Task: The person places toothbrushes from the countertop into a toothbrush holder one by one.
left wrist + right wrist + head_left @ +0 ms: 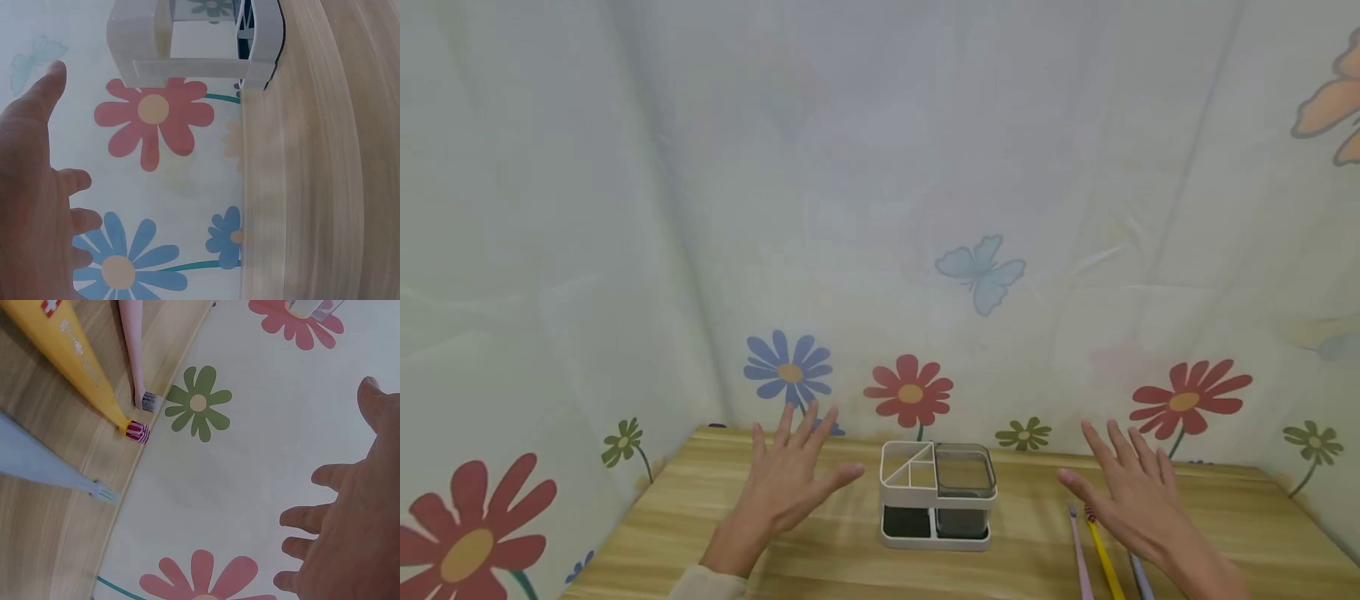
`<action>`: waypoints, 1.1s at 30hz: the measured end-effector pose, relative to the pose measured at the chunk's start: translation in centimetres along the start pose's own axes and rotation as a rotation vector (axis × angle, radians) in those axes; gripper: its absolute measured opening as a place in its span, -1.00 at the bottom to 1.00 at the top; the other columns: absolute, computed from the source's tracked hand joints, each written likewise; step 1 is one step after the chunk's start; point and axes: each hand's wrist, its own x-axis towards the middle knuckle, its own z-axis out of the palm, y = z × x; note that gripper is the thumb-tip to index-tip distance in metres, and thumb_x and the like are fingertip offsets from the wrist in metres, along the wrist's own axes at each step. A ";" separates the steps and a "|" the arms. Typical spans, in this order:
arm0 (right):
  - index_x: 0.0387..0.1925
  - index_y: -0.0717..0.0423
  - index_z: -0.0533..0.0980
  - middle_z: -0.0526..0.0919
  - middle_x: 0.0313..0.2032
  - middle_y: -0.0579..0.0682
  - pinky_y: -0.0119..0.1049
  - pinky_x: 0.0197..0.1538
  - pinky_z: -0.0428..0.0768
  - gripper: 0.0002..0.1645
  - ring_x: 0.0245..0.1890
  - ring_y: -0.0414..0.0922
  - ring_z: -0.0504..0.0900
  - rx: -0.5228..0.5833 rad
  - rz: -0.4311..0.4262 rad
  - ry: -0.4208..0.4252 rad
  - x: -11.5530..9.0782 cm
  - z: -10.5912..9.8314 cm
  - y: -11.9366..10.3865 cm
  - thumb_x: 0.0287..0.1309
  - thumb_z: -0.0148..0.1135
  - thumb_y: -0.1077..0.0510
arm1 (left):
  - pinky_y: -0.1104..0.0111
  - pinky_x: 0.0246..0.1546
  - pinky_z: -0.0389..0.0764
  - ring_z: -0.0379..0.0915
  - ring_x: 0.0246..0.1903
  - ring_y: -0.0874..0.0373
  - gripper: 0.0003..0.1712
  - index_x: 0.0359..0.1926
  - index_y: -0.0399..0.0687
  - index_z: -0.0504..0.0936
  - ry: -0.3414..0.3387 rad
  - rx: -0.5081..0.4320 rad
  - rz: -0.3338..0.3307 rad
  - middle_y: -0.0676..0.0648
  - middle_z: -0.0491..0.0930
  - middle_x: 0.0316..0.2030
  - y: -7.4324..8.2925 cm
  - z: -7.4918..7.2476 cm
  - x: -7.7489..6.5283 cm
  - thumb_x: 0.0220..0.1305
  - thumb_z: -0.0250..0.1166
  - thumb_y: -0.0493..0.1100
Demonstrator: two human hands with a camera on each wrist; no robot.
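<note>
Fingers spread, my left hand [786, 482] hovers over the table to the left of a white toothbrush holder [898, 542] with a divided top tray and a dark see-through cup [964, 477] on its right side. To the right, my right hand [1138, 493] is also spread in the air, holding nothing. Below and beside it lie three toothbrushes: a pink one [1081, 554], a yellow one [1105, 557] and a blue one [1141, 577], partly hidden by the hand. In the right wrist view their bristled heads point toward the table's far edge.
The wood-grain table [1030, 567] carries the holder near its middle. Behind and beside it hangs a pale curtain [850, 208] printed with flowers and butterflies, close to the table's back edge.
</note>
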 end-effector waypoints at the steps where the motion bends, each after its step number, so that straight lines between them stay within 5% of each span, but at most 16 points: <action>1: 0.69 0.15 0.02 -0.04 0.57 0.54 0.55 0.46 -0.46 0.05 0.55 0.55 -0.18 0.004 0.000 0.000 -0.1 0.0 0.1 0.52 0.08 -0.37 | -0.54 0.41 -0.43 -0.38 0.63 -0.29 0.07 0.69 0.13 0.14 -0.004 -0.009 0.001 -0.16 -0.04 0.66 0.0 0.0 0.0 0.40 0.05 0.59; 14: 0.68 0.17 0.03 0.04 0.54 0.57 0.67 0.37 -0.12 -0.03 0.51 0.59 -0.06 0.103 -0.063 0.049 -0.4 -0.2 1.0 0.55 0.14 -0.22 | -0.46 0.46 -0.44 -0.40 0.64 -0.20 0.11 0.71 0.21 0.05 -0.045 -0.175 -0.003 -0.03 -0.10 0.66 1.3 0.6 0.9 0.35 0.20 0.53; 20: 0.63 0.30 0.08 0.05 0.50 0.63 0.61 0.44 -0.23 -0.08 0.47 0.64 -0.03 0.211 -0.107 0.094 -0.4 -0.3 1.9 0.53 0.20 -0.07 | -0.41 0.50 -0.40 -0.28 0.65 -0.14 0.14 0.70 0.21 0.10 -0.029 -0.274 0.030 0.03 -0.04 0.66 1.9 0.9 1.4 0.29 0.26 0.54; 33: 0.57 0.45 0.11 0.14 0.47 0.62 0.72 0.24 0.14 -0.07 0.41 0.63 0.11 0.286 -0.040 0.054 -0.5 -1.7 3.2 0.51 0.27 -0.02 | -0.35 0.53 -0.11 -0.02 0.61 -0.16 0.14 0.67 0.22 0.22 0.006 -0.463 0.094 -0.02 0.15 0.63 3.4 1.6 2.3 0.18 0.47 0.41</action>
